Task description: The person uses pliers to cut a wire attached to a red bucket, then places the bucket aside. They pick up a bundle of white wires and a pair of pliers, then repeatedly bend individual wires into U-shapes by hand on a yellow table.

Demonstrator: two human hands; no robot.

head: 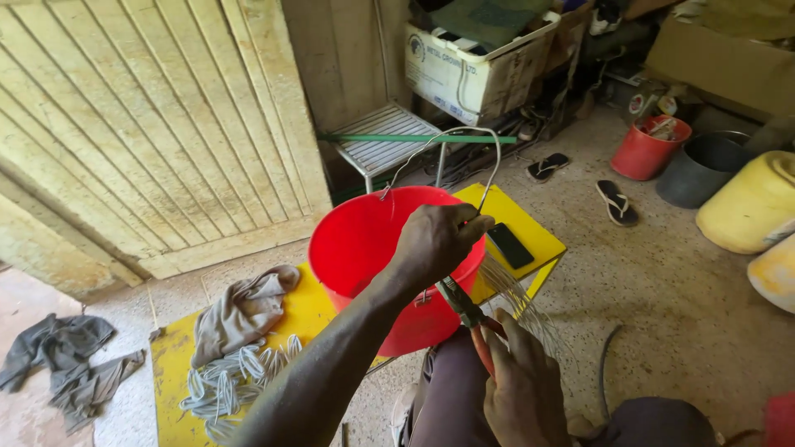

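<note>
Bent wire (464, 145) held over the red bucket (356, 248), arching up and back down like a bail, one end hooked near the bucket's far rim, the other pinched in the left hand (439, 240). Long axis roughly upright, loop at the top, ends pointing down. Left grip closed tight on the wire's near end, just above the bucket's right rim. Pliers (468, 310) gripped in the right hand (522, 389), red handles down in the fist, nose pointing up and left toward the left hand; right grip wrapped around the handles. Fan of thin straight wires (522, 302) just right of the pliers, slanting down to the right. Bucket standing upright on the yellow tabletop (170, 372); inside hard to make out. On the tabletop also a dark phone (510, 246) right of the bucket, a crumpled cloth (240, 310) left of it, and a heap of pale wire loops (232, 381) nearer. Farther right on the floor, a small red tub (646, 149) with scraps in it, a grey bucket (704, 170), a yellow can (749, 203).
</note>
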